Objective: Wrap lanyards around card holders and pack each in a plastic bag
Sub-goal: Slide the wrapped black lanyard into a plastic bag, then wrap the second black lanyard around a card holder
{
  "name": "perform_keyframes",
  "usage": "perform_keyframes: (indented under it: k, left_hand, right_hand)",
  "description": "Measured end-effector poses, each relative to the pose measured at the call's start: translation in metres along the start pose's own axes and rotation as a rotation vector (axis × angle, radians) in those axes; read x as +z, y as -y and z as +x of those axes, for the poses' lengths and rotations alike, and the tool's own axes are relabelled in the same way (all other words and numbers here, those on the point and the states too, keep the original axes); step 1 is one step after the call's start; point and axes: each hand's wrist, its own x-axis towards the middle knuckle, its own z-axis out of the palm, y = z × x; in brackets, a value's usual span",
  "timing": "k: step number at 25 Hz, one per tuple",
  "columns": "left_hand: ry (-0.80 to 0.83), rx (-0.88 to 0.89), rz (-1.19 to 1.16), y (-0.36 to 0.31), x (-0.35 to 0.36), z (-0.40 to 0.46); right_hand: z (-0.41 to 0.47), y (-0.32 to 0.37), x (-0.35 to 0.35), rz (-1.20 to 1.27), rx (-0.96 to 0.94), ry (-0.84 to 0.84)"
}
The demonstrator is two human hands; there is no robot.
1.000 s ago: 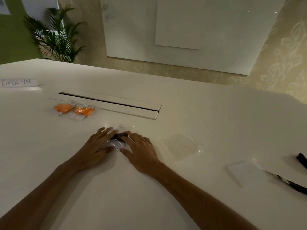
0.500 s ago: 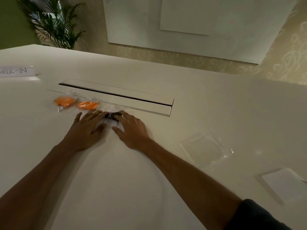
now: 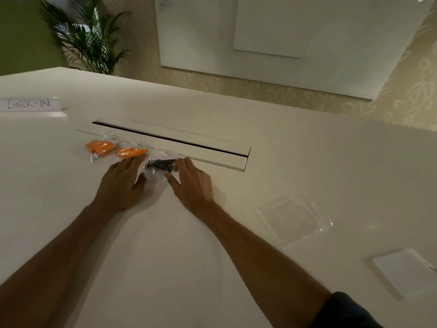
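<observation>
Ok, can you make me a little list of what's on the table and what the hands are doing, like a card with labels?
left hand: flat, fingers straight, touching the left edge of the bag with the black lanyard
right hand: flat, fingers touching that bag's right edge
packed bags: two orange lanyard bags to its left
empty bag: clear plastic bag lying flat to the right
card holder: white card holder near the right edge
sign: CHECK-IN sign far left
surface: white table
</observation>
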Motion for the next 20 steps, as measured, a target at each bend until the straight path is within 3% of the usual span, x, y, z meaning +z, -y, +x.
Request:
perform_keyframes:
  k: [4,13,20]
  left_hand:
    - [-0.113,0.008,0.012,-0.030,-0.009,-0.015]
    - [-0.027,0.063,-0.107,-0.134,-0.007,-0.058]
    - [0.009,0.214,-0.174,-0.241,-0.004,-0.098]
  right_hand:
    - [-0.024,-0.005,-0.013,-0.080,0.090,0.144]
    - [-0.126,-0.022,-0.097,-0.073,0.007,0.243]
    - [-0.224,-0.088,-0.173,-0.216,-0.272,-0.148]
